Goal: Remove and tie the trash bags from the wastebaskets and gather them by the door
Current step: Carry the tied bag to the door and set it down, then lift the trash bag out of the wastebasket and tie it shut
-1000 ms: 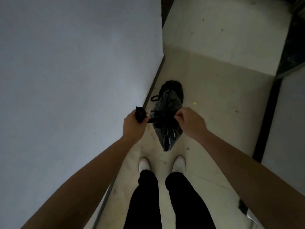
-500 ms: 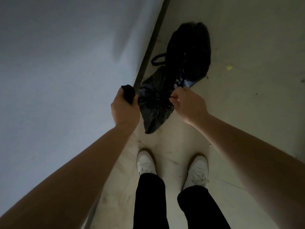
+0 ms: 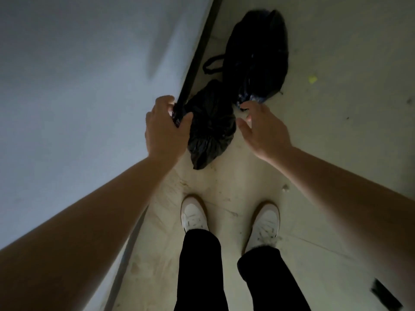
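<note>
A small black trash bag (image 3: 208,129) with a gathered, tied top sits low over the floor just ahead of my feet. My left hand (image 3: 165,129) grips a strip of its black plastic at the bag's left side. To the bag's right, my right hand (image 3: 262,129) hovers with fingers spread and holds nothing. A larger black trash bag (image 3: 260,52) with a loose loop handle lies on the floor beyond, close to the wall.
A pale wall (image 3: 78,86) with a dark baseboard (image 3: 202,46) runs along the left. My white shoes (image 3: 194,215) stand on the beige floor (image 3: 336,108). A small yellow scrap (image 3: 312,79) lies to the right of the larger bag.
My right hand has let go of the bag's tie and opened. The small bag has come down lower, and my view has dropped closer to both bags.
</note>
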The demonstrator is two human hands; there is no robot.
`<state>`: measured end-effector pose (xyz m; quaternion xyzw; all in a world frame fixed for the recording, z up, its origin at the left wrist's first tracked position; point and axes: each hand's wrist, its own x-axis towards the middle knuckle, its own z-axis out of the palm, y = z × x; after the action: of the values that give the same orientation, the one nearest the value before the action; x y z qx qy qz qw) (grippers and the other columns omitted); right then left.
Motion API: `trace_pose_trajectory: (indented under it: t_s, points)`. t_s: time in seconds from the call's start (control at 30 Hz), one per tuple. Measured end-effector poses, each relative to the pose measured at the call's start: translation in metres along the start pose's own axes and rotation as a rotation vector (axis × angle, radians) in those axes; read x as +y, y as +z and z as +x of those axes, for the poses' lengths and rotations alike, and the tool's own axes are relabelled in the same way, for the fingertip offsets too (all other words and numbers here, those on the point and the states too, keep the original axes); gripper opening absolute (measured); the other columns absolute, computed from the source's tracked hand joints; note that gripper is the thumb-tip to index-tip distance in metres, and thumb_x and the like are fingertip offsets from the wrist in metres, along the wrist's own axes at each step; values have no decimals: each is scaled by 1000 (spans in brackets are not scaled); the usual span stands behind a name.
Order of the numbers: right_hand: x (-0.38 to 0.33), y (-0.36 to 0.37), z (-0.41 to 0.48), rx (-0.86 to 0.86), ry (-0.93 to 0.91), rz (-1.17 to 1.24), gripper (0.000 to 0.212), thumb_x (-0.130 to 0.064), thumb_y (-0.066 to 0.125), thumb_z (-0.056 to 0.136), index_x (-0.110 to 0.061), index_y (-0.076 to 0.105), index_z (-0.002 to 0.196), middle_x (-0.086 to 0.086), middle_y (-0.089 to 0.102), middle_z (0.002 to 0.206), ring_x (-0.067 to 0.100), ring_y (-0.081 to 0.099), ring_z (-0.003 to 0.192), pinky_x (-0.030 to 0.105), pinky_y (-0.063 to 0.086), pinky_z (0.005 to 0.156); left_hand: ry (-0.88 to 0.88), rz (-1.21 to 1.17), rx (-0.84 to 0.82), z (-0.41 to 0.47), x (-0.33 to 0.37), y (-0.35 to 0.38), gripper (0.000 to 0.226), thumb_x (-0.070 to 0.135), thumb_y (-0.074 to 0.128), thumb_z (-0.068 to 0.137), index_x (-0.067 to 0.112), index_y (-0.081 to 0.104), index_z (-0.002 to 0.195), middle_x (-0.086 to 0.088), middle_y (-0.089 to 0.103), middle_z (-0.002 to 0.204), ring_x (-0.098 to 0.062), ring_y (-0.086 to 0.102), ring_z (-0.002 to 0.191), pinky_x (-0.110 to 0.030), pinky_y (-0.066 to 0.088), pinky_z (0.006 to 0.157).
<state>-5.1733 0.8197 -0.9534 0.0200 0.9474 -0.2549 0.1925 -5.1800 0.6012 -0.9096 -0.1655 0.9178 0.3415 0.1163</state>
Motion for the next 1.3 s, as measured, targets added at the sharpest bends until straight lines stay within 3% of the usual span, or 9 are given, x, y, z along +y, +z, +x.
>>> trace_pose_trajectory:
  t_s: [0.1, 0.27, 0.33, 0.53, 0.7, 0.8, 0.93, 1.13, 1.3]
  points:
    - [-27, -82, 4, 155, -24, 1, 41, -41, 46, 102, -21, 45, 138, 9, 55, 123, 28, 64, 88, 30, 42, 63, 160, 2, 67, 7, 74, -48, 43, 35, 62, 94, 20, 47, 132, 5, 59, 121, -17, 51, 111, -27, 39, 85]
    - [-82, -277, -23, 385, -80, -40, 43, -41, 46, 101, -21, 47, 139, 11, 51, 126, 32, 63, 99, 38, 51, 71, 469, 61, 173, 0, 232, -166, 46, 36, 56, 98, 17, 46, 139, -4, 55, 131, -24, 49, 121, -31, 42, 88]
    - [-106, -372, -44, 515, -143, -103, 44, -42, 46, 101, -21, 49, 139, 11, 52, 124, 31, 65, 98, 37, 52, 67, 592, 81, 218, -12, 311, -230, 51, 37, 57, 98, 14, 45, 141, -6, 54, 135, -25, 47, 125, -30, 41, 90]
    - [-172, -650, -151, 868, -189, -220, 47, -46, 45, 101, -24, 46, 143, 10, 51, 131, 27, 63, 103, 36, 54, 72, 962, 133, 432, -88, 540, -418, 57, 39, 57, 98, 8, 43, 143, -13, 50, 142, -30, 43, 130, -36, 41, 100]
    - [-201, -800, -266, 1168, -204, -199, 45, -45, 49, 99, -23, 50, 139, 9, 51, 129, 26, 64, 86, 36, 54, 67, 1205, 63, 621, -188, 669, -517, 57, 39, 55, 99, 7, 43, 144, -17, 49, 144, -35, 42, 131, -44, 41, 103]
    - [-195, -824, -337, 1281, -140, -183, 46, -45, 48, 100, -22, 48, 140, 10, 49, 132, 21, 63, 85, 37, 56, 68, 1359, 56, 670, -239, 701, -523, 55, 39, 53, 99, 5, 46, 142, -20, 49, 144, -40, 46, 129, -51, 44, 103]
    - [-176, -802, -420, 1330, 28, -226, 48, -45, 46, 100, -18, 48, 139, 16, 50, 131, 36, 63, 100, 45, 55, 73, 1495, 108, 590, -294, 703, -489, 53, 42, 51, 100, 10, 48, 142, -17, 46, 148, -38, 45, 131, -51, 44, 101]
    - [-154, -727, -568, 1237, 447, -356, 47, -52, 40, 100, -27, 43, 140, 12, 46, 139, 33, 58, 114, 48, 53, 86, 1740, 184, 450, -377, 693, -431, 51, 45, 43, 101, 14, 50, 142, -17, 44, 149, -38, 46, 128, -49, 48, 81]
    - [-136, -618, -708, 1130, 858, -390, 48, -54, 40, 99, -29, 44, 140, 10, 45, 142, 31, 56, 119, 46, 51, 89, 1882, 90, 140, -485, 664, -338, 52, 46, 43, 100, 12, 53, 138, -20, 48, 146, -41, 49, 124, -50, 47, 82]
